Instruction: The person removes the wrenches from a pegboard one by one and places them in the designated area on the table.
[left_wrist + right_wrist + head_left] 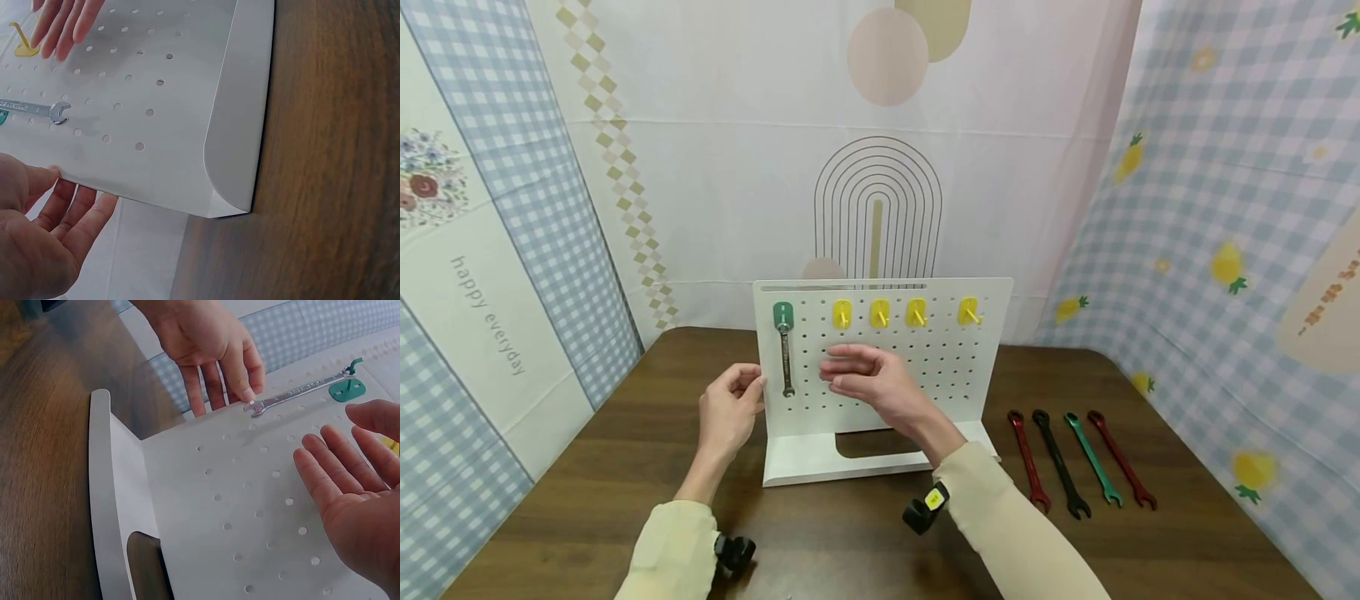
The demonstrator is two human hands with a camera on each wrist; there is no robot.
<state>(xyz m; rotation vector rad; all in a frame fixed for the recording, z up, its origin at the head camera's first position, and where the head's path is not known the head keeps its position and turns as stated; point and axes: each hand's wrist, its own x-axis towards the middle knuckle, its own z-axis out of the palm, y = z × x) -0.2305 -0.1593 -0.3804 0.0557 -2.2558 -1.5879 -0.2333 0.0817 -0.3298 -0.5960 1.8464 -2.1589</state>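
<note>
A white pegboard (940, 379) stands upright on its base. My left hand (730, 412) pinches its left side edge, thumb at the front and fingers behind, as the left wrist view shows of the board (181, 169). From a green hook (783, 312) at the upper left hangs a silver combination wrench (787, 358) by its ring end, open end down. My right hand (883, 387) is in front of the board's middle, fingers straight and holding nothing. In the right wrist view its palm (362, 519) faces the wrench (300, 391).
Several yellow hooks (879, 314) without wrenches line the board's top. To the right on the wooden table (1187, 558) lie a red wrench (1028, 458), a black wrench (1060, 462), a green wrench (1093, 458) and a dark red wrench (1122, 458). Patterned cloths surround the table.
</note>
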